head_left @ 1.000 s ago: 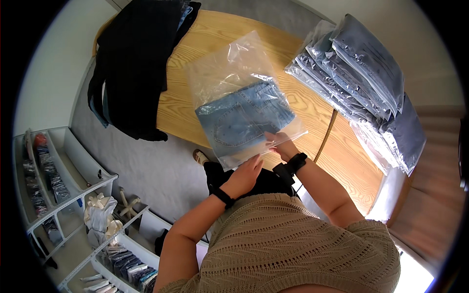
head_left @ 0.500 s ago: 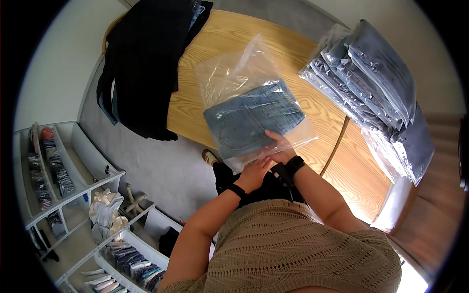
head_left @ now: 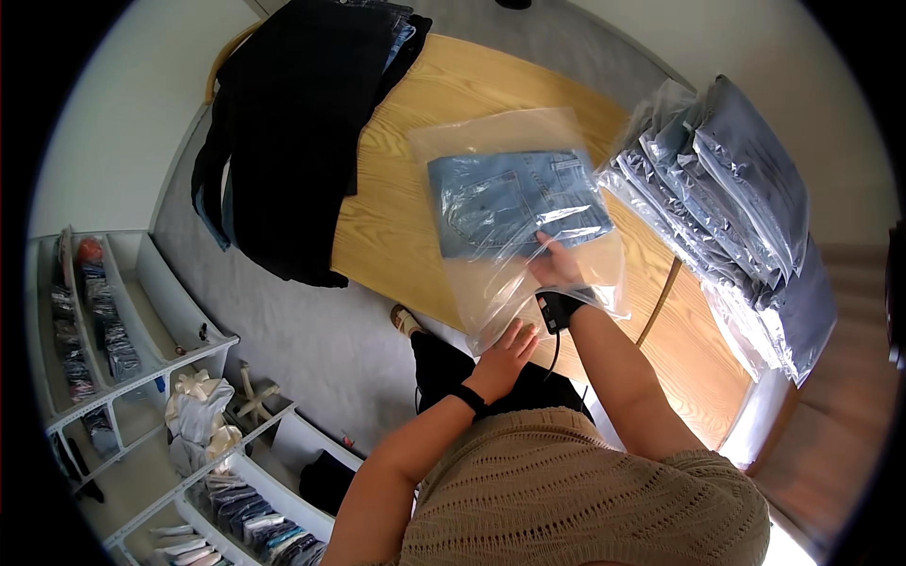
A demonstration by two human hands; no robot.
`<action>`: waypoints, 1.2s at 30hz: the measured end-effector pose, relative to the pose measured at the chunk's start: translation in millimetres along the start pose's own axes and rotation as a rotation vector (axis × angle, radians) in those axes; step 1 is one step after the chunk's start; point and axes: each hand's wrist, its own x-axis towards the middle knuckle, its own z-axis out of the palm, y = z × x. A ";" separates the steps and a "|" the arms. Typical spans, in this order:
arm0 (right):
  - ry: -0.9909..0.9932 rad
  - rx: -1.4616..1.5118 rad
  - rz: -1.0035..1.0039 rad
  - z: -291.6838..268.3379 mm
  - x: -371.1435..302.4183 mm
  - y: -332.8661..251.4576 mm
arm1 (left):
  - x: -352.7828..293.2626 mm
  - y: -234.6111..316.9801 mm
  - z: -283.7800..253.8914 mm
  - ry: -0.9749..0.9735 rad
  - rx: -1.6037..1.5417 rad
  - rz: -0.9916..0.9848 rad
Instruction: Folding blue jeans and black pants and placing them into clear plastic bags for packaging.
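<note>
Folded light-blue jeans (head_left: 495, 203) lie inside a clear plastic bag (head_left: 486, 292) on the wooden table. My right hand (head_left: 559, 266) reaches into the bag through its near opening. Its thumb lies on top of the jeans' near edge, with the other fingers hidden beneath the denim. At the near left of the bag's mouth, my left hand (head_left: 505, 366) has its fingers closed on the plastic edge. Black bands sit on both wrists, and a small black device with a cable hangs by the right one.
Dark garments (head_left: 293, 123) are heaped at the table's far left. Bagged jeans (head_left: 717, 198) form a tall stack on the right side. The wooden table (head_left: 396, 226) ends near my legs. White shelving (head_left: 142, 396) with packed clothes stands on the left.
My right hand has gone deeper into the bag, pushing the jeans away from me toward its far end. The bag lies flatter, and my left hand has stayed at its near edge.
</note>
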 end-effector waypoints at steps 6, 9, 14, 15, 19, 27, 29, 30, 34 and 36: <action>0.010 -0.112 -0.129 -2.9 52.2 -1.8 | -0.8 0.4 -7.8 -0.002 0.080 -0.006; 0.083 0.001 0.105 -33.0 79.3 -14.7 | 3.7 5.4 -14.0 -0.084 0.149 -0.038; 0.076 -0.012 0.257 -22.3 113.5 -18.6 | 3.1 2.4 -9.3 -0.052 0.081 -0.062; 0.096 -0.033 0.159 -24.5 120.6 -19.4 | 6.3 3.1 -10.4 -0.054 0.078 -0.054; 0.126 -0.004 0.106 -28.3 123.6 -30.4 | 13.4 2.5 -12.4 -0.056 0.036 -0.057; 0.131 -0.223 0.001 -8.7 14.6 4.8 | -7.2 -6.4 -20.1 -0.057 -0.069 -0.069; -0.003 -0.728 0.098 33.8 -50.7 0.4 | -18.0 -11.4 -32.3 -0.200 -0.291 -0.116; -0.303 -0.772 0.071 21.5 -76.0 -2.8 | -16.5 -9.9 -59.0 -0.241 -0.456 -0.107; -0.544 -1.098 0.421 35.0 -152.1 -47.1 | -41.3 -23.4 -127.2 -0.332 -0.800 -0.205; -0.391 -0.985 0.254 10.5 -165.8 -92.0 | -57.9 -42.0 -132.8 -0.057 -0.803 -0.346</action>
